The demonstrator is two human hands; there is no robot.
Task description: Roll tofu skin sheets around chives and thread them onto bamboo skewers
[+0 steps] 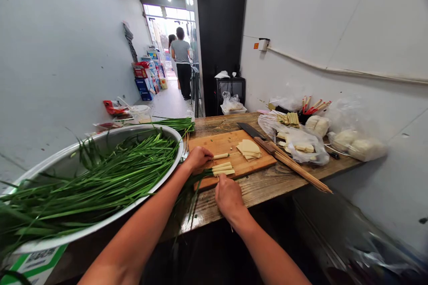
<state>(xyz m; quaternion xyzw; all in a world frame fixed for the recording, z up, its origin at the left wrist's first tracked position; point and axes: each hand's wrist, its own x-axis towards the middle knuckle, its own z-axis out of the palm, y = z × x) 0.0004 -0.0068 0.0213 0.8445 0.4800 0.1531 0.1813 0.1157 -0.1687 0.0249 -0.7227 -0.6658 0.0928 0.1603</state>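
Note:
On a wooden cutting board (219,142), my left hand (199,158) pinches the near end of a pale rolled sheet (220,156) with green at its tip, apparently tofu skin around chives. My right hand (230,193) is closed on a thin bamboo skewer (232,229), which shows below the fist and just above the fingers. Between the hands lie several finished-looking rolls (222,168) side by side, chive leaves trailing from their left ends. A small stack of flat pale sheets (249,149) rests at the board's right.
A big metal basin (178,133) heaped with chives (123,178) stands at left. A cleaver (256,133) and a bundle of skewers (301,169) lie at right, near plastic bags (301,144) of pale food. Two people (182,53) stand near the far doorway.

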